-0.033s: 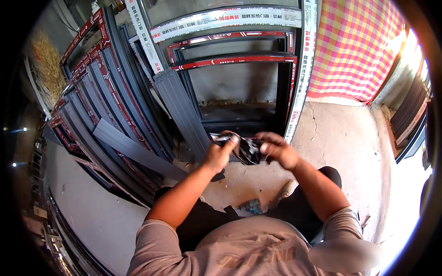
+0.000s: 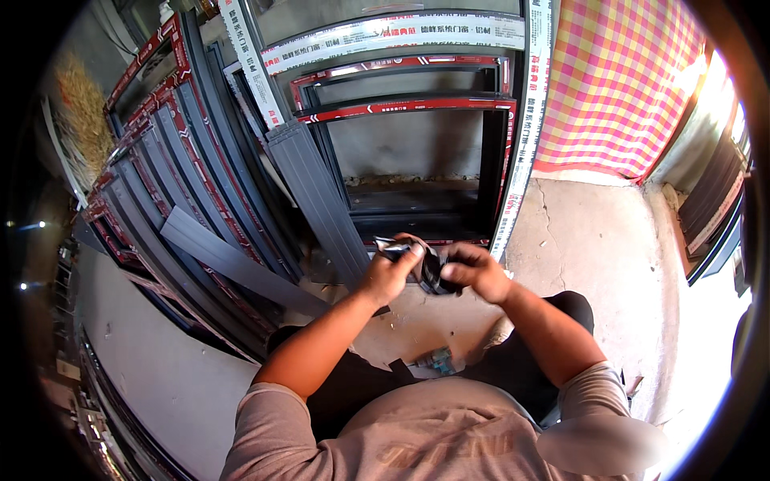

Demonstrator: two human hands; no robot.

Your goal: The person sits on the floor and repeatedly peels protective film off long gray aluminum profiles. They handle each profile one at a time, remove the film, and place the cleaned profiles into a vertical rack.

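Note:
A black, glossy, crumpled piece that looks like thin plastic or film (image 2: 431,274) hangs between my hands, over the floor in front of my knees. My left hand (image 2: 393,271) pinches it, thumb on top, and a light shiny edge sticks out past the fingers. From the other side my right hand (image 2: 480,271) grips it with curled fingers, somewhat blurred. Its exact kind is hard to make out. Lower down, a teal-and-dark power tool (image 2: 437,361) lies on the floor between my legs.
Ahead stands a dark window frame with red tape (image 2: 413,105), with a white-wrapped frame (image 2: 523,152) around it. Grey profiles (image 2: 321,200) lean beside it. Several more frames (image 2: 172,152) stack at left, with a loose grey strip (image 2: 233,260). A checked curtain (image 2: 618,88) hangs at right.
Both hands have come slightly lower and closer together. The black piece is bunched narrower between them.

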